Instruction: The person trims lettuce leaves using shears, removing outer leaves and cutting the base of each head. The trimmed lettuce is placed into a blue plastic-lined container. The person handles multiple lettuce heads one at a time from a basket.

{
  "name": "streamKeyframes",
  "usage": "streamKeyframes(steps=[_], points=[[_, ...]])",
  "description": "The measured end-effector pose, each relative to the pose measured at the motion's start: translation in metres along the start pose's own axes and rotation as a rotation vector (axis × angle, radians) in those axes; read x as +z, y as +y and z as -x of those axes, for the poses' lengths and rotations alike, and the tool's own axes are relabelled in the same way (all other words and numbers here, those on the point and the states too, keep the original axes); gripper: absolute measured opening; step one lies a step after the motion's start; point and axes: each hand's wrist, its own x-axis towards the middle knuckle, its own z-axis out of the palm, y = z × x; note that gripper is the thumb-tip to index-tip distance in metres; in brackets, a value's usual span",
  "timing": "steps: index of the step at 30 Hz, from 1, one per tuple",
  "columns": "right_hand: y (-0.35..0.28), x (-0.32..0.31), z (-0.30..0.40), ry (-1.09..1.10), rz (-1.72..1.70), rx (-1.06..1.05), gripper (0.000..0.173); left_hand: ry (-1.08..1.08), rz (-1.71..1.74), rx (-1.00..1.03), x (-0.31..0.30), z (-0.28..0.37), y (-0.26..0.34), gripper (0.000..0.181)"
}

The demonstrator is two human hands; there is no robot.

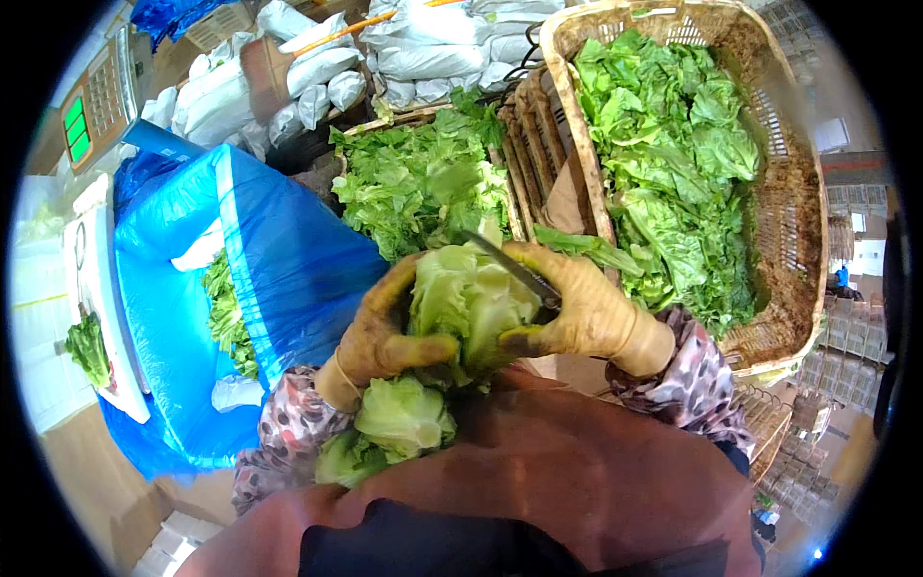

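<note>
A pale green head of lettuce (469, 303) is held in front of my apron. My left hand (389, 339), in a yellowed glove, clasps its left side. My right hand (584, 306), gloved the same way, grips a dark-bladed knife (508, 263), its handle hidden in the palm. The blade slants across the upper right of the lettuce; whether it touches is hard to tell. My right thumb is close to the lettuce's right side. Two more lettuce heads (405, 418) rest against the apron (577, 469), below my left wrist.
At right stands a dirty plastic basket (786, 238) of loose lettuce leaves (670, 151). Beyond my hands lies a leaf-filled crate (425, 180). A blue plastic bag (303, 238) spreads at left, with lettuce inside, below a digital scale (94, 108). White wrapped bundles (433, 58) are stacked behind.
</note>
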Motion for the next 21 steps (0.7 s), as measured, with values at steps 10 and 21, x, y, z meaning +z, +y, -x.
streamKeyframes(steps=[10, 21], points=[[0.042, -0.02, 0.033, 0.636, -0.035, 0.26, 0.076, 0.767, -0.671, 0.103, -0.029, -0.004, -0.016, 0.081], [0.04, -0.061, 0.09, 0.476, 0.06, 0.225, 0.054, -0.193, 0.81, -1.037, -0.02, -0.067, -0.072, 0.051]])
